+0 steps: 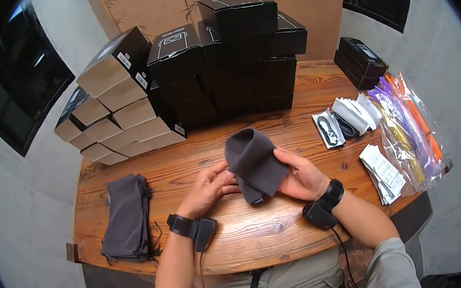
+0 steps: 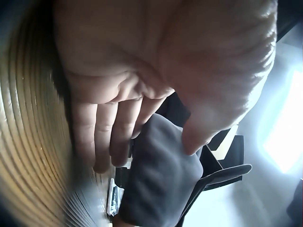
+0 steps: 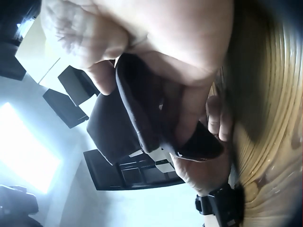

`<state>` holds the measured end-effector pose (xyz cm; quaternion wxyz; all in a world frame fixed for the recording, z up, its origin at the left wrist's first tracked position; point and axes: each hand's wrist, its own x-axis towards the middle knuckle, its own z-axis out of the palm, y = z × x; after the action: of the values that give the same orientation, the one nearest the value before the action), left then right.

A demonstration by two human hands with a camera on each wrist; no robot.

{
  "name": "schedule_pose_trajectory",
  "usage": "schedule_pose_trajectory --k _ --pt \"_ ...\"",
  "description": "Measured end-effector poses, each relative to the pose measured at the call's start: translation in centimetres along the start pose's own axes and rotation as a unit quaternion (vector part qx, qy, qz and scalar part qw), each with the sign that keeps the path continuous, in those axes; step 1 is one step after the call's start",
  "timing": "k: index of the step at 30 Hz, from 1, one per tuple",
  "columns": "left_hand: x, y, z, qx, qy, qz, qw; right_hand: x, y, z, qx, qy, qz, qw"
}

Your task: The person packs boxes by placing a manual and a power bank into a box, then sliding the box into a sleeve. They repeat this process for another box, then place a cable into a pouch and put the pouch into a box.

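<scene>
A dark grey cloth pouch is held up above the table, its rounded opening toward the back left. My right hand grips its right side, thumb on the upper face and fingers beneath. At its left edge, my left hand holds the cloth lightly. In the left wrist view the pouch lies between the thumb and index finger of my left hand, the other fingers fairly straight. In the right wrist view my right hand pinches the folded dark cloth.
Stacked black boxes and pale-sided boxes stand at the back and left. Several grey pouches lie at the left. Bagged cables, white papers, a plastic bag of coloured strips and two black boxes are at the right.
</scene>
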<state>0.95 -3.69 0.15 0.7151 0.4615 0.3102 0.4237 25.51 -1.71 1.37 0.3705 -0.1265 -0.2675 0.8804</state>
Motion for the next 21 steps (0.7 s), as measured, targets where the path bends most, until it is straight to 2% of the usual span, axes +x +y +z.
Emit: schedule_pose_trajectory --k 4,8,10,13,16,19,21 --pt "0.2 0.5 0.4 0.057 0.064 0.042 0.995 0.1 -0.2 0.8 -0.097 0.013 -0.026 0.995" --pt "0.2 0.9 0.2 0.072 0.13 0.07 0.986 0.3 -0.2 -0.1 -0.211 0.019 -0.097 0.973" --pt "0.1 0.9 0.2 0.071 0.148 0.079 0.983 0.6 0.0 -0.3 -0.27 0.0 -0.156 0.95" --pt "0.2 0.9 0.1 0.08 0.164 0.09 0.979 0.6 0.0 -0.3 -0.447 0.026 -0.214 0.868" --pt "0.3 0.6 -0.4 0.09 0.181 0.116 0.972 0.7 0.6 -0.1 -0.313 0.087 -0.18 0.929" --pt "0.4 0.5 -0.6 0.08 0.197 0.139 0.967 0.1 -0.9 0.7 -0.335 0.149 -0.114 0.923" --pt "0.4 0.5 -0.7 0.08 0.21 0.139 0.964 0.3 -0.6 0.2 -0.335 0.145 -0.138 0.921"
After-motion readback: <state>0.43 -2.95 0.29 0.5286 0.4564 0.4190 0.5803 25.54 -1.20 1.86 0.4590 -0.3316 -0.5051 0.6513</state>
